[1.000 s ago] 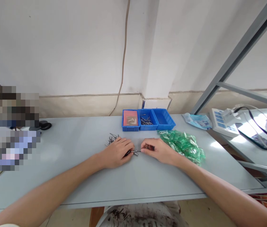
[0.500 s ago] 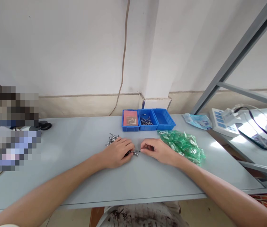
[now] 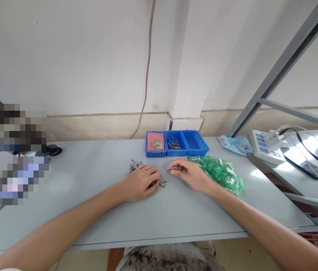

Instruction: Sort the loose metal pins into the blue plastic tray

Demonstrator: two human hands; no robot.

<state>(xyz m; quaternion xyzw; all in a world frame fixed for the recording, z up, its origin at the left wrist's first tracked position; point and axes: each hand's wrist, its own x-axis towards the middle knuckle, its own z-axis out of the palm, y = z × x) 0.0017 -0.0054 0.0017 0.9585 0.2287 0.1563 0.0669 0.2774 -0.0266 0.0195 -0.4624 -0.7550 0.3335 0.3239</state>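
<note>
My left hand (image 3: 140,183) rests on the table, its fingers curled over several small metal blind rivets (image 3: 162,183), whose ends stick out by the thumb and forefinger. A loose pile of similar rivets (image 3: 133,166) lies just behind that hand. To the right, my right hand (image 3: 188,174) pinches a single blind rivet (image 3: 171,169) between thumb and forefinger, its thin pin pointing left. Beyond the hands stands a blue bin (image 3: 176,153) with more rivets in it. What lies under my left palm is hidden.
Left of the rivet bin is a blue bin (image 3: 155,154) holding a red card and a small bag; right of it, another blue bin (image 3: 195,140). Green plastic bags (image 3: 222,175) lie beside my right forearm. A power strip (image 3: 266,146) and grey frame (image 3: 277,56) stand right.
My right hand has lifted slightly away from the rivets at my left hand, turning so the pinched rivet shows. My left hand has hardly moved.
</note>
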